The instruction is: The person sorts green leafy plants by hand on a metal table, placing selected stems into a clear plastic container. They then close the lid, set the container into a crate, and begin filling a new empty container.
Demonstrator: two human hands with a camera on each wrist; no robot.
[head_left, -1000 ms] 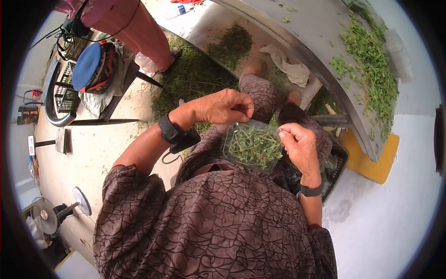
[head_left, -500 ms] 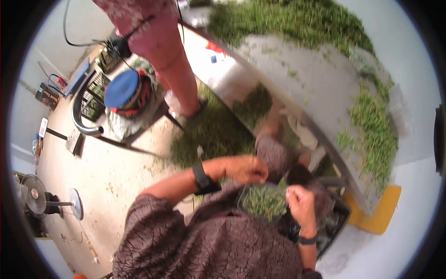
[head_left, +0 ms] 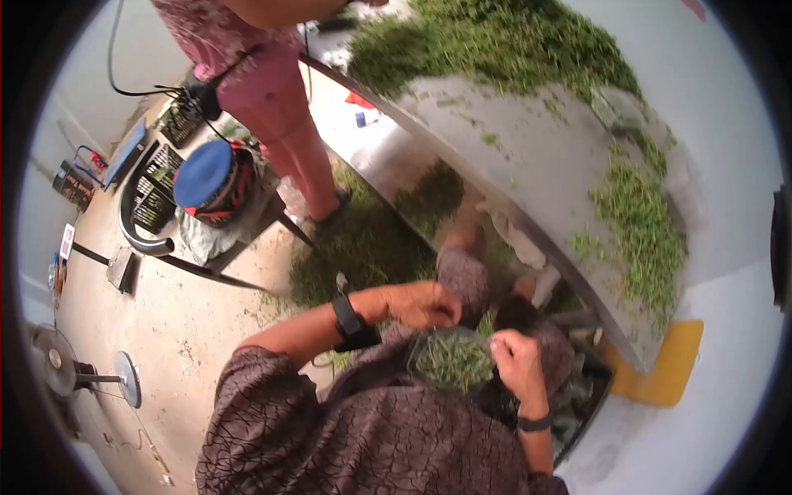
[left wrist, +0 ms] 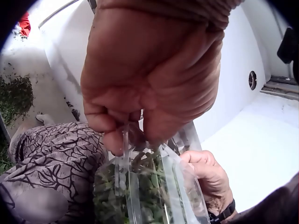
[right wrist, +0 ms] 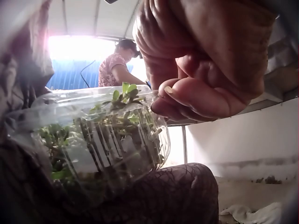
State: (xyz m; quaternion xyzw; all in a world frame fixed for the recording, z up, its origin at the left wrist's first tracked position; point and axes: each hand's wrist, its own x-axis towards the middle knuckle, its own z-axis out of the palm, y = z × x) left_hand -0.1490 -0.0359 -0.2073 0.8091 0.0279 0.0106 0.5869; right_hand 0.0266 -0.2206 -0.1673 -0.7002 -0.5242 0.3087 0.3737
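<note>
A clear plastic container (head_left: 452,361) filled with cut green sprigs sits over the person's lap. At its far left edge the left hand (head_left: 422,304) has its fingers curled down; in the left wrist view the left hand (left wrist: 154,79) pinches the clear rim between thumb and fingers. The right hand (head_left: 518,365) holds the opposite corner. Close up in the right wrist view, the right hand (right wrist: 205,70) pinches that corner of the container (right wrist: 98,144), and a small leafy sprig (right wrist: 124,94) sticks up above the rim beside the fingertips.
Heaped greens (head_left: 495,41) cover the back of the metal table (head_left: 487,148), with another pile (head_left: 639,231) at its right. More greens (head_left: 363,256) lie on the floor. Another person (head_left: 272,107) stands at the table. A chair holds a blue-topped round item (head_left: 205,175); a dark crate (head_left: 582,404) stands at right.
The head view has shifted, showing more of the table and the standing person, whose arm now shows at the top. Both hands stay at the container's edges.
</note>
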